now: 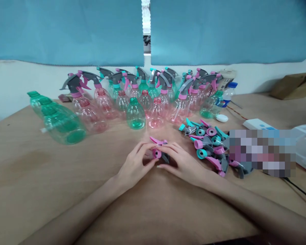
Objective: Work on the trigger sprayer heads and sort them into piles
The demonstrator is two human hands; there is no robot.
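Observation:
A grey and pink spray trigger head (157, 153) is held between both hands, low over the front middle of the table. My left hand (136, 162) closes its fingers on the pink collar side. My right hand (182, 160) curls round the grey side, fingertips meeting those of the left. Fingers cover part of the trigger head. Just beyond the hands stand an open-necked green bottle (136, 115) and an open-necked pink bottle (156, 115). Beside my right hand lies a pile of loose trigger heads (206, 143) in grey, pink and teal.
Several pink and green bottles with spray heads (164, 85) stand along the back. Green bottles (63, 126) lean or lie at left. At right are a blue-capped bottle (229, 93), a white oval object (221, 118), a power strip (260, 124) and a cardboard box (293, 86).

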